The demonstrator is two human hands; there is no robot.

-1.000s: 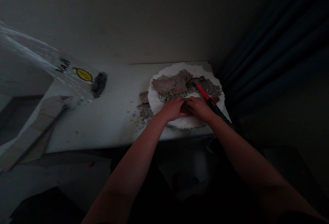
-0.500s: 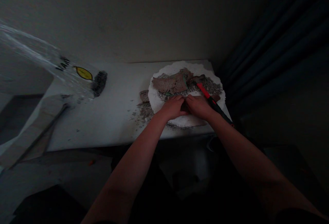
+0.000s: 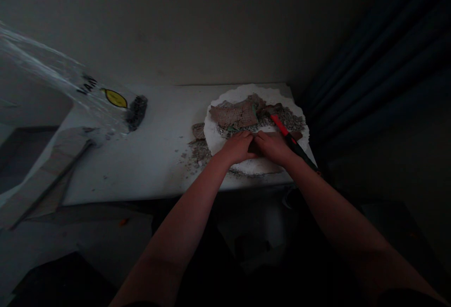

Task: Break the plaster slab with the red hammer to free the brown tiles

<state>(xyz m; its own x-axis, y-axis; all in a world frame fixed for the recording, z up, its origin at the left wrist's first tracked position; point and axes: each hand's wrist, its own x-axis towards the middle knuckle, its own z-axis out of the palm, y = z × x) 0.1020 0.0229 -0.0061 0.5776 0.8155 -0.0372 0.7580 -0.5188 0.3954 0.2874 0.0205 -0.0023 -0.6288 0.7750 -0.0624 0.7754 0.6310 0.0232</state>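
My left hand (image 3: 237,147) and my right hand (image 3: 272,147) meet over a white foam slab (image 3: 257,166) on a white table (image 3: 148,157). Both hands are closed on a small brown slab piece (image 3: 254,143) held between them. Behind them on the foam lie a larger broken brown slab (image 3: 234,114) and grey rubble (image 3: 291,118). A hammer with a red and black handle (image 3: 289,140) lies diagonally on the foam, just right of my right hand.
A clear plastic bag with a yellow label (image 3: 112,98) and dark grit hangs over the table's left part. More rubble (image 3: 198,149) lies left of the foam. A long pale board with a metal rod (image 3: 45,180) leans at left. Dark curtain (image 3: 380,63) at right.
The hands have barely moved; they stay pressed together on the brown piece. The view has shifted very slightly.
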